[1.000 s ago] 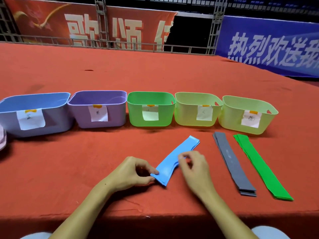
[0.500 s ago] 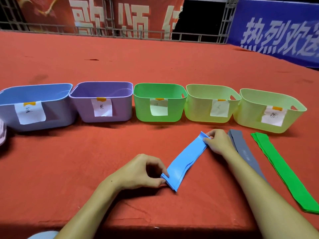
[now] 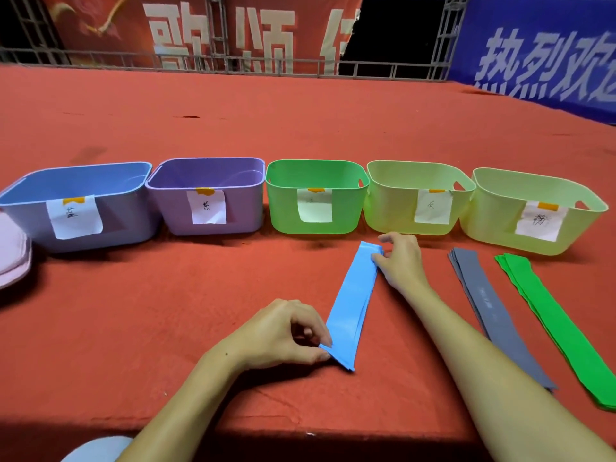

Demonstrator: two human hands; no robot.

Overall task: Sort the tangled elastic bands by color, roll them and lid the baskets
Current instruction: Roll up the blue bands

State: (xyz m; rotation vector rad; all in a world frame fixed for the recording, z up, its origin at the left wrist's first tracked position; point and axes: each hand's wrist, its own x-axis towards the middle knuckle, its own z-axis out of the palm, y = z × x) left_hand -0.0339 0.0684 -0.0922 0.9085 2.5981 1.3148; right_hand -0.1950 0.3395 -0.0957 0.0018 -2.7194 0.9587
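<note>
- Pink lids (image 3: 13, 255) at left edge of red surface (image 3: 133, 311), stacked, partly out of view.
- Row of 5 baskets w/ paper labels, mid-surface: blue basket (image 3: 30, 211), purple basket (image 3: 173, 208), green basket (image 3: 283, 208), then 2 yellow-green baskets (image 3: 393, 208). All unlidded.
- Left hand (image 3: 276, 335) near front edge, thumb + fingers pinching near end of blue band (image 3: 353, 305).
- Blue band lies flat, stretched toward baskets.
- Right hand (image 3: 400, 261) fingers curled, holding band's far end, just in front of baskets.
- Grey bands (image 3: 483, 301) and green bands (image 3: 550, 315) flat toward right edge, side by side, apart.
</note>
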